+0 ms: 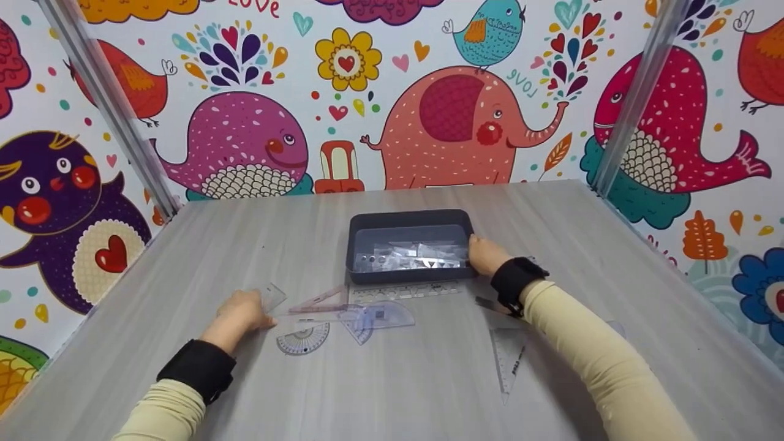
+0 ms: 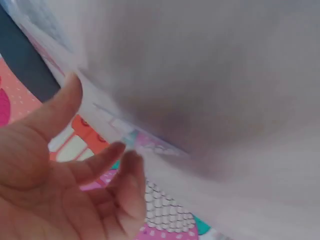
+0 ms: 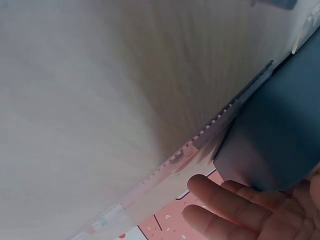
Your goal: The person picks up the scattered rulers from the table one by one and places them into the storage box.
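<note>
Near the left end of the laid-out pieces, my left hand [image 1: 241,310] reaches down beside a small clear plastic piece [image 1: 274,296]. Its thumb is spread away from the loosely bent fingers in the left wrist view, with nothing pinched between them. My right hand [image 1: 488,255] holds the right side of a dark grey box [image 1: 409,277] at the rim. Two of its fingers [image 3: 220,200] extend outside the box wall; its thumb is hidden in the right wrist view. Shiny clear plastic pieces [image 1: 416,256] lie piled inside the box.
Before the box lie a clear ruler [image 1: 404,292], a pink set square [image 1: 324,300], a clear protractor [image 1: 304,341] and a bluish protractor [image 1: 395,314]. A clear set square [image 1: 508,361] and a dark strip [image 1: 490,304] lie by the right forearm. A patterned wall [image 1: 343,116] stands behind.
</note>
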Action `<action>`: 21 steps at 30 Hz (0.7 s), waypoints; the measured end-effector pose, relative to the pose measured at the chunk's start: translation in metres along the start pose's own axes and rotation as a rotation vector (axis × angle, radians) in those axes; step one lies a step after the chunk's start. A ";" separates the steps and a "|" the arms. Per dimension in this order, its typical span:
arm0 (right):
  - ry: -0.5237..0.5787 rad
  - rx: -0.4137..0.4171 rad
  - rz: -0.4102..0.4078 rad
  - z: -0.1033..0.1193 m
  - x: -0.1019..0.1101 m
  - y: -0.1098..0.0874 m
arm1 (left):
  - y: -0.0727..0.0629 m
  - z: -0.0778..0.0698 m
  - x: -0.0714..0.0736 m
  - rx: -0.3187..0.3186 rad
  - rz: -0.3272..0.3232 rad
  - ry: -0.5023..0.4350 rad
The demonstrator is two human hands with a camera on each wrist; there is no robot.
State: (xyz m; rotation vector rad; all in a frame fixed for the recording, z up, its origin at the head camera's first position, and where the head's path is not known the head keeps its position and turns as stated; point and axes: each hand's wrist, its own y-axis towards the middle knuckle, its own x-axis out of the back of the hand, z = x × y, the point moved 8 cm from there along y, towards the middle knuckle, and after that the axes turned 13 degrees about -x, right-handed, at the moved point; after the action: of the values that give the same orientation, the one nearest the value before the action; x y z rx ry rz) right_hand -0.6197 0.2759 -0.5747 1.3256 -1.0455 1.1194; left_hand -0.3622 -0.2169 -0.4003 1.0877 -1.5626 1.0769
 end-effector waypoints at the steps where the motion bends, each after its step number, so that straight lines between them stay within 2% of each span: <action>1: -0.002 -0.011 0.005 -0.006 -0.012 0.008 | 0.000 0.003 0.001 0.006 -0.013 0.006; 3: 0.000 -0.019 -0.008 -0.016 -0.034 0.023 | 0.002 0.008 0.001 0.010 -0.026 0.005; 6: 0.014 -0.022 -0.012 -0.029 -0.062 0.043 | 0.006 0.012 -0.002 0.018 -0.005 -0.019; 9: 0.027 -0.010 -0.006 -0.024 -0.049 0.035 | 0.011 0.014 -0.005 0.045 0.036 -0.089; 11: 0.035 -0.008 0.000 -0.009 -0.016 0.012 | 0.014 0.014 -0.005 0.065 0.044 -0.134; 12: 0.040 -0.016 0.023 0.003 0.009 -0.005 | 0.016 0.013 -0.005 0.073 0.040 -0.147; 13: 0.038 -0.004 0.006 0.015 0.036 -0.024 | 0.017 0.012 -0.005 0.080 0.035 -0.153; 17: 0.067 -0.041 0.109 0.064 0.142 -0.096 | 0.025 0.008 -0.005 0.103 0.018 -0.106; 18: 0.072 -0.051 0.141 0.073 0.160 -0.108 | 0.028 0.007 -0.005 0.105 0.019 -0.090; 19: 0.081 -0.053 0.139 0.078 0.173 -0.117 | 0.031 0.006 -0.006 0.106 0.023 -0.072; 20: 0.093 -0.080 0.188 0.081 0.181 -0.122 | 0.034 0.006 -0.006 0.106 0.027 -0.059; 21: 0.093 -0.084 0.192 0.080 0.181 -0.122 | 0.038 0.006 -0.007 0.107 0.036 -0.046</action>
State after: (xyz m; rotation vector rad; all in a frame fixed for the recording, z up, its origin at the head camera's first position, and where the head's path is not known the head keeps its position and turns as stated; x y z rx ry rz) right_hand -0.4632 0.2049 -0.4176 1.1143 -1.1558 1.2532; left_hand -0.3986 -0.2133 -0.4144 1.1677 -1.5813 1.1784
